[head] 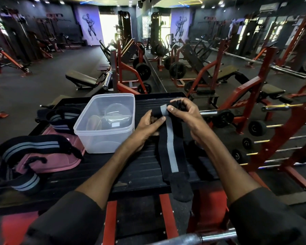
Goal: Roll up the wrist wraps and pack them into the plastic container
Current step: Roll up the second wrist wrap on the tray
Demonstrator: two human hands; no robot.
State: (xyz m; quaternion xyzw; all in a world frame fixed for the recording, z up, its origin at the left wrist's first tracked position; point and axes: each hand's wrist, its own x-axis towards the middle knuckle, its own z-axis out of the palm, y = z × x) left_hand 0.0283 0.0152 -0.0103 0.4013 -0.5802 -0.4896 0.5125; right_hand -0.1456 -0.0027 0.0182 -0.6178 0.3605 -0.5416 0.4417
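Observation:
A black wrist wrap (170, 149) with a grey centre stripe lies lengthwise on the black platform (140, 170); its near end hangs over the front edge. Both hands hold its far end. My left hand (149, 126) pinches the strip from the left. My right hand (182, 110) grips the folded tip and its black loop. An open clear plastic container (104, 137) stands just left of my hands, with only clear round lids inside. Three more wraps lie unrolled at the left: one (64, 119) behind the container, one (34, 147) on a pink lid, one (21, 183) near the front edge.
A pink lid (60, 161) lies flat under the left wraps. Red steel frames and bars with black plates (256, 128) crowd the right side. Benches and plate-loaded machines fill the gym floor beyond the platform. A steel bar (201, 237) crosses below my arms.

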